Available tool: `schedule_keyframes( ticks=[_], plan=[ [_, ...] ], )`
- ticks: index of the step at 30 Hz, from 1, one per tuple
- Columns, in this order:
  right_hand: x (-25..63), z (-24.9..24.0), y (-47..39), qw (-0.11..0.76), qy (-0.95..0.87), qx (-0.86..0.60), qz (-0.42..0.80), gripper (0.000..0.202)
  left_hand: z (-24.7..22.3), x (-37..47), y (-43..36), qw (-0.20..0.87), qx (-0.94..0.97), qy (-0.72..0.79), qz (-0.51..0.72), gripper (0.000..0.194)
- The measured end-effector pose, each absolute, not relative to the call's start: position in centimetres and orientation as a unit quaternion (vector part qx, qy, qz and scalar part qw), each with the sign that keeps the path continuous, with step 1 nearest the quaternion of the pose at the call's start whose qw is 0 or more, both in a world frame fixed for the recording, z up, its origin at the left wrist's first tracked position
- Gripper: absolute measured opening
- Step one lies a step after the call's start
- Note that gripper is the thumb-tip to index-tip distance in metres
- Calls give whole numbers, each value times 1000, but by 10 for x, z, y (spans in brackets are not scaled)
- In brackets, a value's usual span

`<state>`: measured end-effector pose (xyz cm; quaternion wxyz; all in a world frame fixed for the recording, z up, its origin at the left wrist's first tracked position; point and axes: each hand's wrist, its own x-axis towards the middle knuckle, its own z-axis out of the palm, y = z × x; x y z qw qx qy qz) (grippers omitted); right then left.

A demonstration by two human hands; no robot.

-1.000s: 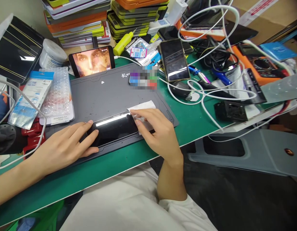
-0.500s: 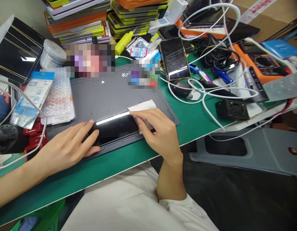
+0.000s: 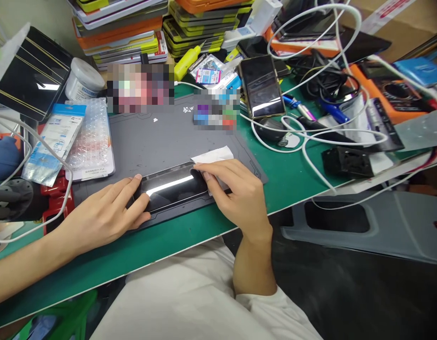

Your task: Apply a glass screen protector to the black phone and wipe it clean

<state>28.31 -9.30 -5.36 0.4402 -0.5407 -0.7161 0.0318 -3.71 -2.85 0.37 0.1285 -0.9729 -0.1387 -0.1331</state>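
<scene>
A black phone with a glossy screen [image 3: 172, 189] lies on the dark grey mat [image 3: 144, 137], a bright strip of light reflected along it. My left hand [image 3: 105, 212] rests over its left end, thumb and fingers gripping the edges. At the phone's right end my right hand [image 3: 236, 189] pinches the upper corner between thumb and fingertips. A white sheet [image 3: 218, 154] sticks out from behind the right hand's fingers, beside the phone; whether the fingers hold it is hidden.
Bubble wrap [image 3: 91, 137] and a blue-white packet [image 3: 55, 139] lie left. Behind are stacked cases [image 3: 122, 33]. Another phone [image 3: 262, 87], white cables [image 3: 306, 137] and an orange multimeter [image 3: 391, 92] lie right. A grey stool [image 3: 391, 222] stands beyond the table edge.
The view has shifted slightly, so everything sits a little further right. The reflection on the phone has moved from its upper edge toward the middle of the screen. Both hands keep their places.
</scene>
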Motion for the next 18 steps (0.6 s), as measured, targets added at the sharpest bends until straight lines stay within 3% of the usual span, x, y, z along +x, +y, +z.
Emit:
schedule_keyframes(
  ticks=[18],
  plan=[
    [284,-55,-94,442,-720,-533,38,34,7,-34,-26,216,-962,-110,-124,31]
  ],
)
